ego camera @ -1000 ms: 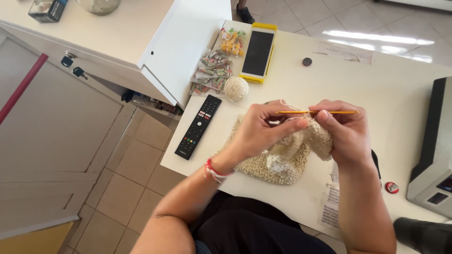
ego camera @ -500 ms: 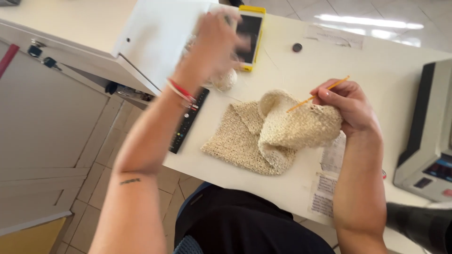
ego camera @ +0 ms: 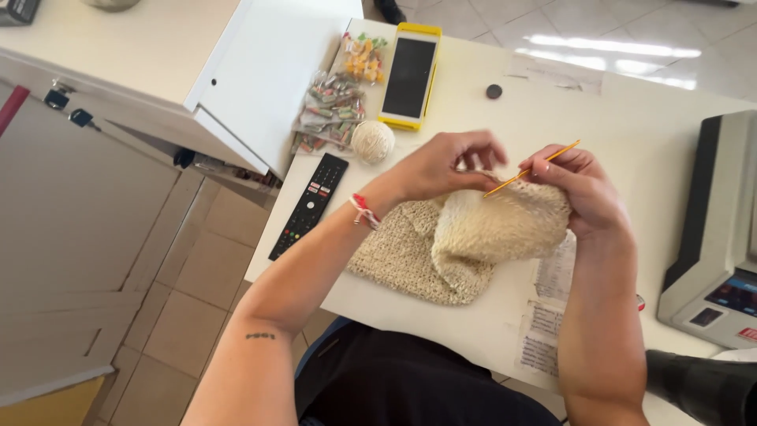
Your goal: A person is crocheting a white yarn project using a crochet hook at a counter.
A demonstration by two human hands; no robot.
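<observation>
A view from above of a person seated at a white table (ego camera: pixel 631 118), crocheting. The right hand (ego camera: pixel 579 193) pinches a thin orange crochet hook (ego camera: pixel 532 168) between thumb and fingertips; the hook slants up to the right, its lower tip at the top edge of a cream crocheted piece (ego camera: pixel 457 237). The same hand also cups the raised, folded part of that piece. The left hand (ego camera: pixel 449 162) hovers just left of the hook with fingers curled loosely at the fabric's upper edge; whether it grips yarn cannot be told. A red and white bracelet (ego camera: pixel 363 211) circles the left wrist. The flat lower part of the crocheted piece lies on the table near its front edge, close to the person's body. Left of the hands, a black remote control (ego camera: pixel 309 205) lies beside the table's left edge, and a small cream yarn ball (ego camera: pixel 372 141) sits above it. Behind that are a bag of wrapped sweets (ego camera: pixel 335 110) and a phone in a yellow case (ego camera: pixel 410 75), face up. A small dark round object (ego camera: pixel 494 91) lies on bare tabletop farther back, where most of the open surface is. Printed papers (ego camera: pixel 552 315) lie under the right forearm near the front edge, and a grey machine with a display (ego camera: pixel 714 237) fills the right side.
</observation>
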